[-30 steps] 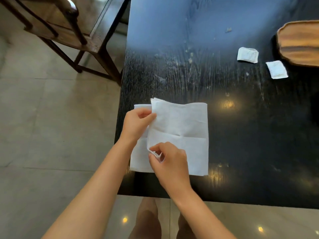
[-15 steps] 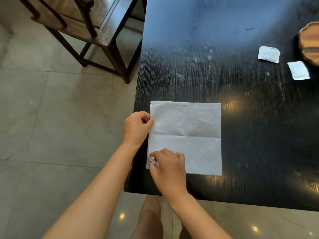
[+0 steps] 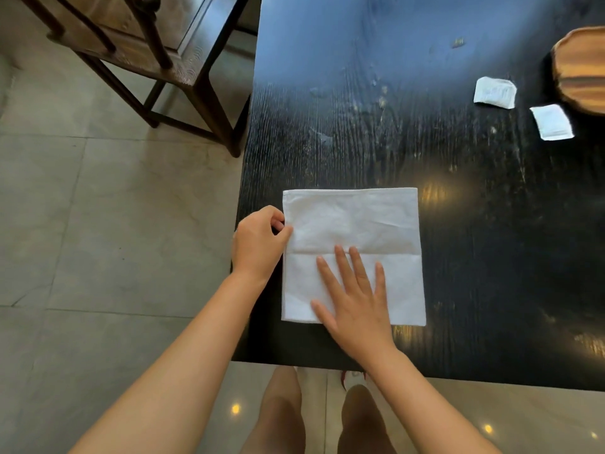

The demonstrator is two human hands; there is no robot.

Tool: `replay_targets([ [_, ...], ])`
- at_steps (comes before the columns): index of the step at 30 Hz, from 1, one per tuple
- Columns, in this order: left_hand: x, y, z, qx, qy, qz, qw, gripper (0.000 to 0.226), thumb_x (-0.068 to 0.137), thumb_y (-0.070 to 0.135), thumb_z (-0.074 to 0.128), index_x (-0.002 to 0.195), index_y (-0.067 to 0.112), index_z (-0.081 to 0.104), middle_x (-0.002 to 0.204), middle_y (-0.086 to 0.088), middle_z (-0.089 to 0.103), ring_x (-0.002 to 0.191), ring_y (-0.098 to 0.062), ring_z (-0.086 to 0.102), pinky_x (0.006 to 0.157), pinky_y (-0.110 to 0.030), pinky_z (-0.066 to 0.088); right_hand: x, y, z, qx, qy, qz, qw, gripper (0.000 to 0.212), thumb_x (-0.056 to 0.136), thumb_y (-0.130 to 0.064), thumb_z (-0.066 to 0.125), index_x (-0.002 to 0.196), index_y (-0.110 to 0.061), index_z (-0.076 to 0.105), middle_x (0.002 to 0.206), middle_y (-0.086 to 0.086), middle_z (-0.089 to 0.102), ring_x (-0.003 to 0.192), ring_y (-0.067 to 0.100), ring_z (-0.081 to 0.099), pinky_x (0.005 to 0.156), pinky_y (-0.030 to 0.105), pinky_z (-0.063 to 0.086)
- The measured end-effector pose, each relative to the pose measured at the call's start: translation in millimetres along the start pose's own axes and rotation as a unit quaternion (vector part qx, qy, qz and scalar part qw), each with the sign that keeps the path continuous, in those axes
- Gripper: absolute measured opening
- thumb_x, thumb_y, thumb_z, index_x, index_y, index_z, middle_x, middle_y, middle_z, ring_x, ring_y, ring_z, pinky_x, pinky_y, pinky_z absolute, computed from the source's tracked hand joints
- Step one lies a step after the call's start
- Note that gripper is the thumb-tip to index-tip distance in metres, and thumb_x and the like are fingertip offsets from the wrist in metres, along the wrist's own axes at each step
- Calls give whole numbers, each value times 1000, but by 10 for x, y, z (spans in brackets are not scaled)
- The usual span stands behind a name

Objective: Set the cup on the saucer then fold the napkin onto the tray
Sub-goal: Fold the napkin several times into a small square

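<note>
A white napkin (image 3: 353, 217) lies flat as a square on the black table (image 3: 393, 132), near the front left corner, with a crease across its middle. My left hand (image 3: 258, 244) pinches the napkin's left edge between thumb and fingers. My right hand (image 3: 357, 303) rests palm down on the lower half of the napkin, fingers spread. A wooden tray (image 3: 582, 70) shows partly at the far right edge of the view. No cup or saucer is in view.
Two small white packets (image 3: 495, 92) (image 3: 551, 122) lie on the table just left of the tray. A dark wooden chair (image 3: 157, 44) stands on the tiled floor to the left of the table. My legs show below the table's front edge.
The lifted flap of the napkin has been laid down into a flat square. My right hand let go of the corner and now lies open on the napkin. The left hand stays at the left edge.
</note>
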State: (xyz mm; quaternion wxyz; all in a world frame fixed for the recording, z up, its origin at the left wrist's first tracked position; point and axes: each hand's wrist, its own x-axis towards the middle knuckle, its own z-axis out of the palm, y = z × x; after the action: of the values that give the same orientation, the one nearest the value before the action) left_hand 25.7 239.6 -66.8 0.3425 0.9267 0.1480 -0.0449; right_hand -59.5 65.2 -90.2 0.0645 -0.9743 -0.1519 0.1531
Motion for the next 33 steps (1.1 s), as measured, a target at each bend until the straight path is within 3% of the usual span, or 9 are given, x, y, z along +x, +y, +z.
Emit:
replay_targets([
  [4, -250, 356, 300, 36, -23, 74, 996, 8, 82, 23, 64, 89, 19, 64, 79, 7, 61, 71, -9, 52, 59, -19, 40, -317, 427, -35, -14, 3, 33, 999, 70, 87, -59, 26, 148, -27, 12, 158, 7, 6, 144, 27, 2, 112, 53, 4],
  [8, -464, 653, 653, 108, -10, 192, 975, 47, 79, 16, 64, 124, 13, 51, 114, -3, 60, 108, -21, 55, 81, -29, 41, -653, 846, -35, -23, 0, 48, 999, 68, 89, -61, 19, 148, -27, 13, 158, 7, 6, 144, 27, 4, 112, 54, 6],
  [10, -548, 773, 807, 183, -35, 251, 950, 61, 83, 19, 53, 140, 10, 32, 142, -10, 44, 133, -26, 38, 96, -40, 40, -746, 1005, -30, -31, -3, 48, 998, 68, 89, -62, 18, 148, -27, 14, 158, 6, 5, 144, 27, 4, 112, 53, 6],
  [12, -602, 797, 939, 228, -81, 268, 933, 60, 91, 30, 34, 145, 11, 18, 153, -8, 27, 141, -23, 22, 109, -48, 27, -798, 1102, -29, -32, 0, 46, 998, 69, 88, -62, 20, 148, -28, 15, 158, 5, 5, 144, 27, 4, 113, 53, 4],
  [18, -592, 648, 1068, 260, -112, 265, 922, 57, 97, 39, 7, 147, 12, 13, 155, -4, 16, 143, -17, 13, 113, -47, 8, -549, 1013, -230, 83, 79, 69, 991, 57, 96, -46, 15, 148, -22, 10, 156, 4, 14, 144, 20, 7, 113, 48, 6],
  [21, -605, 657, 1095, 263, -102, 264, 922, 55, 97, 37, 12, 147, 12, 13, 155, -3, 11, 143, -15, 8, 114, -46, 6, -59, 1005, -322, 94, 98, 58, 989, 56, 96, -34, 20, 148, -16, 11, 157, 5, 12, 144, 18, 4, 114, 45, 0],
  [26, -608, 660, 1099, 275, -98, 262, 920, 57, 95, 34, 18, 147, 12, 13, 155, -3, 11, 143, -14, 6, 114, -44, 4, 226, 1316, -256, 47, 76, 33, 995, 59, 91, -34, 25, 146, -10, 22, 155, 5, 22, 142, 16, 16, 113, 41, 2],
  [29, -606, 674, 1098, 278, -97, 256, 921, 57, 95, 35, 18, 147, 14, 9, 155, -1, 8, 143, -14, 4, 114, -42, 1, 103, 1768, -278, 6, 93, 68, 993, 65, 89, -40, 24, 146, -10, 17, 156, 5, 17, 142, 15, 11, 112, 41, -5],
  [33, -604, 696, 1083, 281, -107, 250, 920, 57, 95, 35, 17, 148, 15, 7, 156, 1, 6, 144, -13, 1, 115, -42, 0, -104, 2328, -393, -42, 73, 131, 988, 64, 91, -40, 14, 147, -9, 8, 157, 4, 8, 144, 15, 3, 111, 53, -6],
])
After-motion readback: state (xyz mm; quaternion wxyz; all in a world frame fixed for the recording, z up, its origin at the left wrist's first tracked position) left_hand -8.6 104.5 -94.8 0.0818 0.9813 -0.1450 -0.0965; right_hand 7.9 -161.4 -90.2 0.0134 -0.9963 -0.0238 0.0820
